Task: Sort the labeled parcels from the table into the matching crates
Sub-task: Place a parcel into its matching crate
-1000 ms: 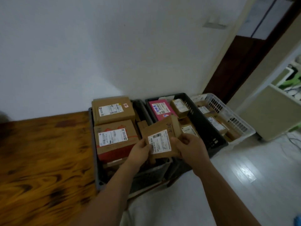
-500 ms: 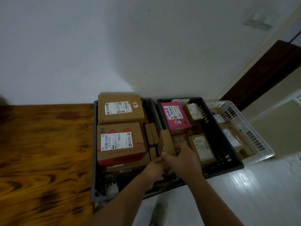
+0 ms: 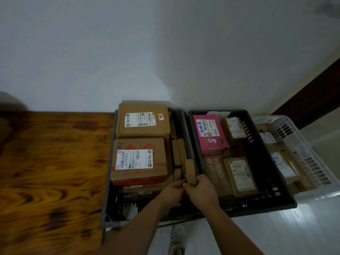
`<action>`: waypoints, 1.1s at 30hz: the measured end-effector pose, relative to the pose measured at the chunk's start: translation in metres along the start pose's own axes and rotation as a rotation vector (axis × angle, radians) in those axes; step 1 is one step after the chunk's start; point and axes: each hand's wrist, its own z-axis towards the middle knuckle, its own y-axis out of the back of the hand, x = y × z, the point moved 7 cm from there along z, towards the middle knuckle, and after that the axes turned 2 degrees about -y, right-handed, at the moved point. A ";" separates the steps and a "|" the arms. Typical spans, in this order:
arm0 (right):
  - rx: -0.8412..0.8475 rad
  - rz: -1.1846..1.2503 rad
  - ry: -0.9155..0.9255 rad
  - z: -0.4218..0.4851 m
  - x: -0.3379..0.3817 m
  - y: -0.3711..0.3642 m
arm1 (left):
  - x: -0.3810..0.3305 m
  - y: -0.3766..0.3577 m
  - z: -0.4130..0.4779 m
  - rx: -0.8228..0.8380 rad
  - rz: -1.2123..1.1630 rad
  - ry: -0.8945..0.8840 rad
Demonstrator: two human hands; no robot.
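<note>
Pale wall, wooden tabletop [image 3: 55, 162] at left | slim brown cardboard parcel [image 3: 190, 170] on edge, in right-hand gap of dark-grey plastic crate [image 3: 106, 208] | left grip [image 3: 172, 192] and right grip [image 3: 201, 190] seemingly both pinching it | risk: wedges crooked against neighbouring boxes.

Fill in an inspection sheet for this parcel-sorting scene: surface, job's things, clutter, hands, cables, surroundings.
Surface: wooden table, dark-grained, left of the crates.
Job's things: grey crate holds two large labelled boxes and small parcels on edge; black crate holds a pink parcel and brown ones; white basket holds more parcels.
Clutter: nothing seen.
Hands: left hand and right hand both grip a small brown parcel, on edge at the grey crate's right side.
Cables: nothing seen.
Surroundings: white wall, dark door at right, pale floor, a shoe below the crates.
</note>
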 end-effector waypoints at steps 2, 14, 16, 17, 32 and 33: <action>0.031 -0.023 -0.008 0.012 -0.006 -0.008 | 0.007 0.002 0.004 -0.020 0.000 0.002; 0.153 -0.197 -0.043 0.060 -0.023 -0.057 | 0.047 0.016 0.032 -0.152 0.077 0.044; 0.181 -0.255 -0.066 0.069 -0.027 -0.066 | 0.048 0.014 0.040 -0.149 0.048 0.061; 0.191 -0.285 -0.078 0.073 -0.028 -0.069 | 0.046 0.013 0.042 -0.141 0.030 0.065; 0.242 -0.311 -0.078 0.078 -0.048 -0.097 | 0.054 0.014 0.045 -0.226 -0.188 0.114; 0.239 -0.328 -0.061 0.075 -0.047 -0.097 | 0.052 0.014 0.045 -0.222 -0.192 0.110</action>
